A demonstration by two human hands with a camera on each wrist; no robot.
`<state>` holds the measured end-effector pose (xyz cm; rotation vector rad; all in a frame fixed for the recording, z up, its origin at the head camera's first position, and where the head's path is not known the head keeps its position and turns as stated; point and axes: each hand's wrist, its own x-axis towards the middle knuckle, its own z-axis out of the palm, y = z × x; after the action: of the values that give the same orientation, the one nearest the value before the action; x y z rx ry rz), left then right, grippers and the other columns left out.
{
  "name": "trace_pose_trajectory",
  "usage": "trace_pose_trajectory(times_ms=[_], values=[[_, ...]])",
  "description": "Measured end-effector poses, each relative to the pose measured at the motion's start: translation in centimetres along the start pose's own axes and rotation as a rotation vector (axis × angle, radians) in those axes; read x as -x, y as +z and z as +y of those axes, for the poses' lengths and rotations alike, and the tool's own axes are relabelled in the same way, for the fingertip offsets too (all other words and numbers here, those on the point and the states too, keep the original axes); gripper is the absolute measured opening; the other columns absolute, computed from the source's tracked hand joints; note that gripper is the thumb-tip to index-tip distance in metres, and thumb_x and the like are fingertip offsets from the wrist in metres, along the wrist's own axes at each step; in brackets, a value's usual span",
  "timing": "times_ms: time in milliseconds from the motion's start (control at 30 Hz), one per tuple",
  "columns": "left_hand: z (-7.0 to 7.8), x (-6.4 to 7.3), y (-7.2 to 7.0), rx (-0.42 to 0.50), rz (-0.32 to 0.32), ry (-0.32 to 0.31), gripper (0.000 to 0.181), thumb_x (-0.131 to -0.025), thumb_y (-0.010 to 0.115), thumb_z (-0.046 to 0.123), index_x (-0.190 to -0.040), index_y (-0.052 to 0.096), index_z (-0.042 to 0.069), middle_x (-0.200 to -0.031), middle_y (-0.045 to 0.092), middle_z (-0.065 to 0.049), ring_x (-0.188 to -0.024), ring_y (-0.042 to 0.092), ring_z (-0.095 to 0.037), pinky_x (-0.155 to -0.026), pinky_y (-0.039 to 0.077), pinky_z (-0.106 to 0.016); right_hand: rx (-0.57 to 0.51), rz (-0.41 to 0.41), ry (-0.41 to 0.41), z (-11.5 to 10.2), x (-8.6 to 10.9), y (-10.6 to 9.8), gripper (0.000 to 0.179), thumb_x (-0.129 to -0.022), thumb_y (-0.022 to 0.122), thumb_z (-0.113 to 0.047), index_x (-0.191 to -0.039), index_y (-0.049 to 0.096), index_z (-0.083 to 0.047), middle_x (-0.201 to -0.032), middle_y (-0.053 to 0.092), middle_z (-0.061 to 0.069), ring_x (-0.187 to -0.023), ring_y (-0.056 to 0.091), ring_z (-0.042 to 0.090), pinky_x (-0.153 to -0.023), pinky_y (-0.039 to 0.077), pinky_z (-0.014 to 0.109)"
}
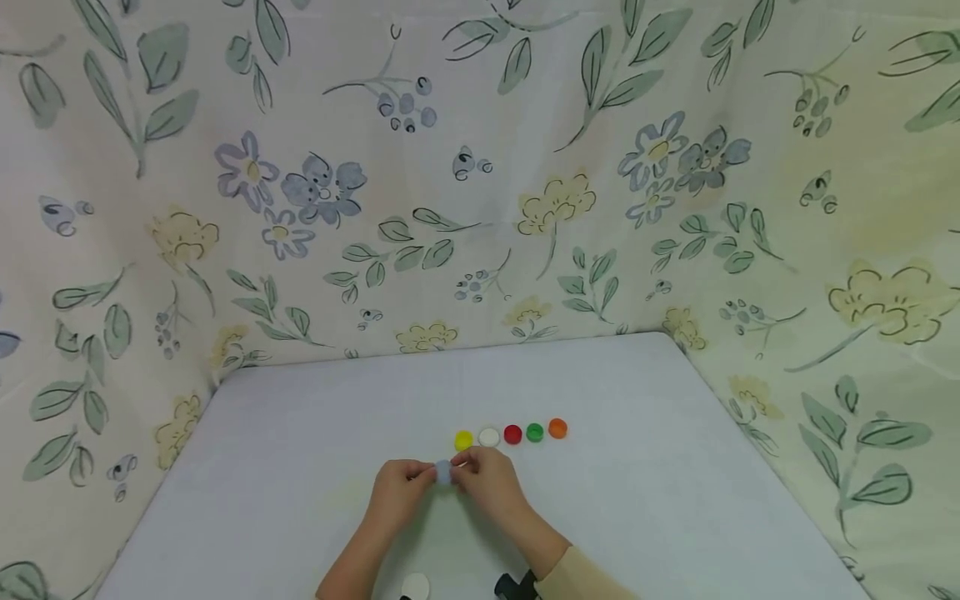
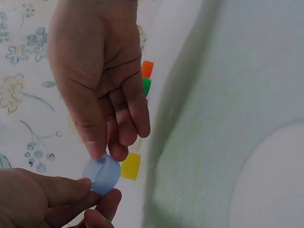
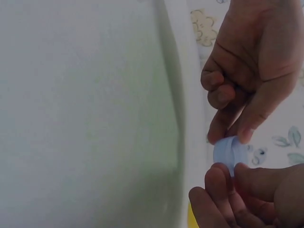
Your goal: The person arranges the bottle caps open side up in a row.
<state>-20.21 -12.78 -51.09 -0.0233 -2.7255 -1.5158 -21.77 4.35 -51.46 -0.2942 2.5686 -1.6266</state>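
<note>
A light blue bottle cap (image 1: 444, 472) is held between the two hands, over the middle of the white table. My left hand (image 1: 400, 492) pinches it from the left with thumb and fingertips. From the other side, my right hand (image 1: 491, 483) pinches its edge between thumb and fingers. In the left wrist view the hollow side of the cap (image 2: 103, 174) partly shows. The right wrist view shows its ridged rim (image 3: 230, 154). Just beyond the right hand lies a yellow cap (image 1: 464, 440), partly covered by the fingers.
Continuing the row rightward from the yellow cap are a white cap (image 1: 489, 437), a red cap (image 1: 513, 434), a green cap (image 1: 535, 432) and an orange cap (image 1: 558, 428). Behind the table (image 1: 637, 392) hangs a floral cloth (image 1: 480, 250). A black device (image 1: 516, 587) shows by the right sleeve.
</note>
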Motion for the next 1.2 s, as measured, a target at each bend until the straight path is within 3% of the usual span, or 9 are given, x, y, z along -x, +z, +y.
trace_pose_trajectory(times_ms=[133, 367, 567, 800, 1033, 1200], values=[[0.0, -1.1, -0.1, -0.008, 0.036, -0.013, 0.013, -0.087, 0.066, 0.012, -0.085, 0.074, 0.002, -0.086, 0.069, -0.005, -0.079, 0.058, -0.016, -0.064, 0.047, -0.03, 0.047, 0.029, 0.002, -0.3, -1.2, 0.4, 0.006, -0.086, 0.069, -0.014, -0.088, 0.068, -0.009, -0.068, 0.063, -0.005, -0.058, 0.057, 0.008, -0.057, 0.049, 0.021], [0.2, -3.1, -0.1, -0.013, 0.07, -0.085, 0.012, -0.08, 0.066, 0.009, -0.072, 0.069, 0.001, -0.068, 0.062, -0.002, -0.061, 0.049, -0.014, -0.052, 0.04, -0.029, 0.15, 0.092, 0.01, -0.7, -3.1, 1.0, 0.009, -0.084, 0.069, -0.011, -0.077, 0.065, -0.01, -0.06, 0.059, -0.006, -0.054, 0.054, 0.006, -0.051, 0.045, 0.022], [-0.2, -4.2, 0.0, -0.055, 0.089, -0.111, 0.01, -0.074, 0.064, 0.008, -0.067, 0.068, 0.002, -0.062, 0.058, 0.0, -0.054, 0.047, -0.014, -0.048, 0.038, -0.028, 0.282, 0.129, 0.005, -0.8, -4.5, 1.7, 0.013, -0.082, 0.072, -0.011, -0.071, 0.064, -0.011, -0.055, 0.055, -0.008, -0.051, 0.051, 0.006, -0.049, 0.043, 0.022], [-0.9, -5.2, 0.3, -0.106, 0.101, -0.134, 0.013, -0.073, 0.065, 0.013, -0.062, 0.068, 0.005, -0.059, 0.058, 0.001, -0.054, 0.048, -0.015, -0.048, 0.038, -0.028, 0.389, 0.148, 0.022, -1.4, -5.0, 2.3, 0.006, -0.08, 0.073, -0.011, -0.08, 0.071, -0.006, -0.074, 0.066, 0.0, -0.067, 0.058, 0.012, -0.061, 0.049, 0.028], [-1.0, -6.0, 0.3, -0.12, 0.117, -0.137, 0.012, -0.073, 0.067, 0.013, -0.064, 0.067, 0.005, -0.064, 0.06, -0.001, -0.058, 0.051, -0.016, -0.051, 0.04, -0.029, 0.405, 0.117, 0.062, -2.1, -5.2, 2.7, 0.017, -0.08, 0.07, -0.009, -0.093, 0.07, 0.003, -0.089, 0.069, 0.012, -0.078, 0.063, 0.021, -0.069, 0.053, 0.036], [-0.9, -6.3, 0.2, -0.109, 0.1, -0.138, 0.015, -0.077, 0.071, 0.017, -0.071, 0.069, 0.003, -0.066, 0.061, -0.001, -0.062, 0.052, -0.016, -0.055, 0.041, -0.029, 0.415, 0.101, 0.062, -2.5, -5.1, 2.8, 0.02, -0.079, 0.069, -0.007, -0.094, 0.068, 0.005, -0.09, 0.068, 0.015, -0.072, 0.06, 0.02, -0.069, 0.053, 0.038]])
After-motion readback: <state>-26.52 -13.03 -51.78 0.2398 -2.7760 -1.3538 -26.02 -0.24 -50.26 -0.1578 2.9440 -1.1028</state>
